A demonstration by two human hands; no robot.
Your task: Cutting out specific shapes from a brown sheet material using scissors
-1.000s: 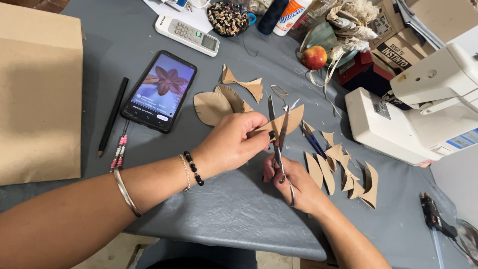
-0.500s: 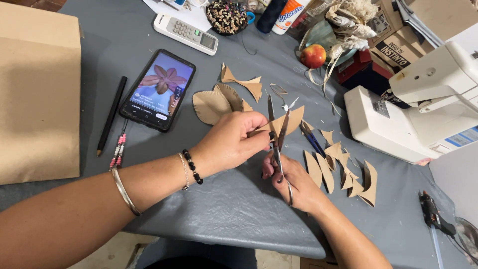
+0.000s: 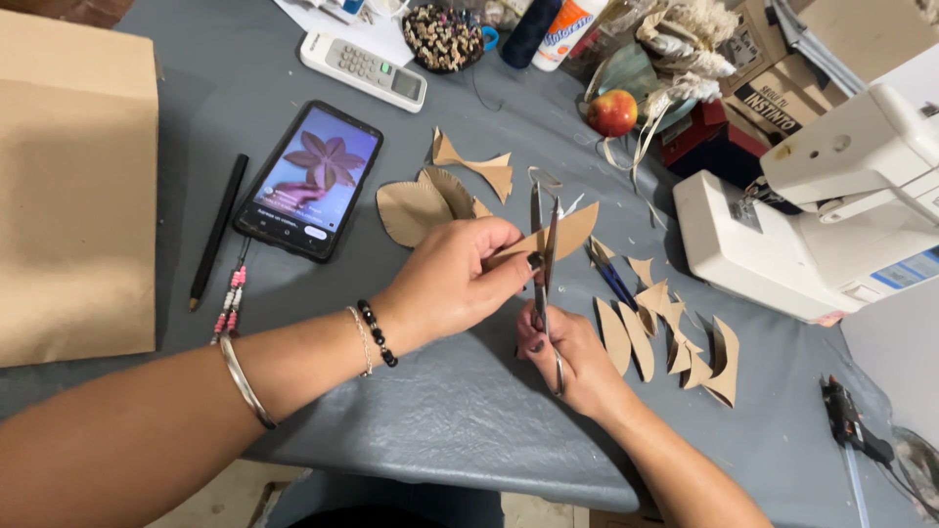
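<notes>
My left hand [image 3: 455,282] pinches a tan petal-shaped piece of cardboard [image 3: 570,230] above the grey table. My right hand [image 3: 575,362] grips a pair of metal scissors [image 3: 543,249] by the handles, blades pointing away from me and slightly apart around the piece's edge. To the right of my right hand lie several cut tan petal pieces [image 3: 670,337]. More cut cardboard shapes [image 3: 421,203] rest beyond my left hand, next to a smartphone [image 3: 309,180] showing a purple flower.
A white sewing machine [image 3: 831,210] stands at the right. A brown cardboard sheet [image 3: 73,186] covers the left. A black pencil [image 3: 218,231], a white remote [image 3: 363,70], a glue bottle [image 3: 566,29], an apple [image 3: 612,112] and boxes sit farther back.
The scissor blades have shifted slightly along the cardboard piece; both hands stay almost in the same place.
</notes>
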